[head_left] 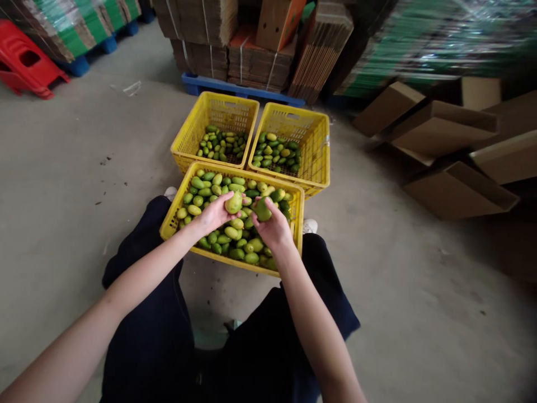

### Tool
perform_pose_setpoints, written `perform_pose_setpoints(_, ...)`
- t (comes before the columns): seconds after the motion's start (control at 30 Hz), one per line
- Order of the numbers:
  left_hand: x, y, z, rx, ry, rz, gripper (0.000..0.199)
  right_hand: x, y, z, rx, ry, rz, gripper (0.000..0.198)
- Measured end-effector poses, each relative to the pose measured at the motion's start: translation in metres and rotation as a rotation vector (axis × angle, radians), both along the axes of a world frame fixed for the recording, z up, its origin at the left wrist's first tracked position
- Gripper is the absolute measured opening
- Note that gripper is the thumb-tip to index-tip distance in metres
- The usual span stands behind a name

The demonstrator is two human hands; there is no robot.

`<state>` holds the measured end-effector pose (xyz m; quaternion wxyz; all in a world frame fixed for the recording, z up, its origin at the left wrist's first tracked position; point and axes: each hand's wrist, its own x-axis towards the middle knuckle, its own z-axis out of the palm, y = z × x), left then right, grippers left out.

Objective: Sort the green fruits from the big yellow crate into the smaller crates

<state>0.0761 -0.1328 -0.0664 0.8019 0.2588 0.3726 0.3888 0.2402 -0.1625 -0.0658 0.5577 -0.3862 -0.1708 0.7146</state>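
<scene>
My left hand [215, 215] is closed around a yellow-green lemon [234, 203], its fingers beneath and thumb at the top. A greener lemon [263, 210] sits in the grip of my right hand [274, 226], close beside the left one. Both hands are held over a yellow crate [298, 215] between my knees, which is filled with green and yellowish lemons. Behind it stand two more yellow crates, one on the left [187, 127] and one on the right [312, 143], each with a lower layer of the same fruit.
Flattened cardboard boxes [201, 22] are stacked on a blue pallet [247, 89] beyond the crates. Several open cartons [444, 131] lie on the floor to the right. A red plastic stool [29, 61] is at the far left, near a wrapped pallet load [84, 28].
</scene>
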Motion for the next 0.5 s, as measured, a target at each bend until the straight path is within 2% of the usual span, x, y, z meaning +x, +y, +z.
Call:
perform_pose_setpoints(0.07,0.000,-0.003,0.001,0.041,0.054,0.049,0.022,-0.001,-0.001,-0.001,0.007,0.006,-0.049,0.024)
perform_pose_setpoints(0.13,0.000,-0.004,0.001,0.051,0.089,0.084,0.024,-0.001,-0.001,-0.001,0.013,0.033,-0.036,0.030)
perform_pose_setpoints(0.23,0.000,-0.004,0.001,0.004,0.075,0.096,0.027,0.000,-0.001,-0.002,-0.014,0.065,0.012,0.034)
perform_pose_setpoints(0.4,0.001,-0.001,-0.005,-0.036,0.017,0.203,0.022,0.001,0.002,-0.011,-0.060,0.037,-0.021,0.036)
perform_pose_setpoints(0.5,0.001,0.000,-0.010,-0.060,0.018,0.224,0.021,0.002,0.003,-0.018,-0.027,0.015,0.019,0.036)
